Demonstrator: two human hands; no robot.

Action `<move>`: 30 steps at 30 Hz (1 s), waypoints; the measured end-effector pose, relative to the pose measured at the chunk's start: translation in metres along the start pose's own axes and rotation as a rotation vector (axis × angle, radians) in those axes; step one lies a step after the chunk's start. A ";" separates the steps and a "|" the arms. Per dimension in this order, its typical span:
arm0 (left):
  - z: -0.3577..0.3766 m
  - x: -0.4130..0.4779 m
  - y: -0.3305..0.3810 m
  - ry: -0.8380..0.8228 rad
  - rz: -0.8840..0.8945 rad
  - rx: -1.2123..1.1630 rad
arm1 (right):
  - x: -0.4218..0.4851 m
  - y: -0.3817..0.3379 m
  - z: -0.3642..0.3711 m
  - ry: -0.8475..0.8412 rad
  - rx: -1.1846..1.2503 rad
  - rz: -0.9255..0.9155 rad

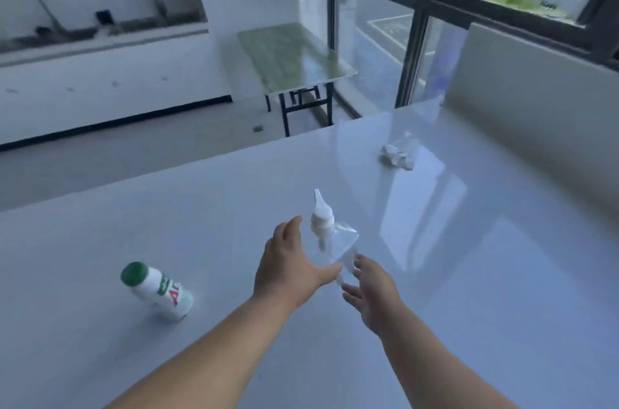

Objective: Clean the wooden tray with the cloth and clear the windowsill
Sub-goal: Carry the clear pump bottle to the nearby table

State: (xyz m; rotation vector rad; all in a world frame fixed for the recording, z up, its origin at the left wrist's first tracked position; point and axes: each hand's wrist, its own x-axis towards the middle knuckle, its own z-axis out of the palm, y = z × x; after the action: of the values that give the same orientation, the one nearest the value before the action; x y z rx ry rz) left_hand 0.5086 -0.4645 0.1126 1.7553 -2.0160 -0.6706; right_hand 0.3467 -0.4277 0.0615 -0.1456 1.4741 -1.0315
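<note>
A clear spray bottle [336,246] with a white nozzle stands on the glossy white windowsill [485,258], between my two hands. My left hand [288,269] is spread wide on its left side, thumb up by the nozzle and fingertips at the bottle's lower body. On the bottle's right, down by its base, my right hand [371,294] has its fingers apart. Neither hand is closed around the bottle. To the left stands a white bottle with a green cap [157,289]. No wooden tray or cloth is in view.
A crumpled white tissue [397,156] lies farther back on the sill, near the raised white wall on the right. Beyond the sill's far edge the floor drops away, with a green-topped folding table [294,53] by the dark-framed window [415,37].
</note>
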 end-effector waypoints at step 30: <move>-0.071 -0.026 -0.148 0.489 0.028 0.035 | 0.018 0.045 0.121 -0.040 -0.855 -0.357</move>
State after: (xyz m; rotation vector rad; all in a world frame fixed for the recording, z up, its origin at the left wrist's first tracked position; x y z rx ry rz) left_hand 0.6723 -0.4613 0.0843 1.7013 -1.7150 -0.1695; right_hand 0.4667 -0.4728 0.0398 -1.0600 1.8073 -0.5951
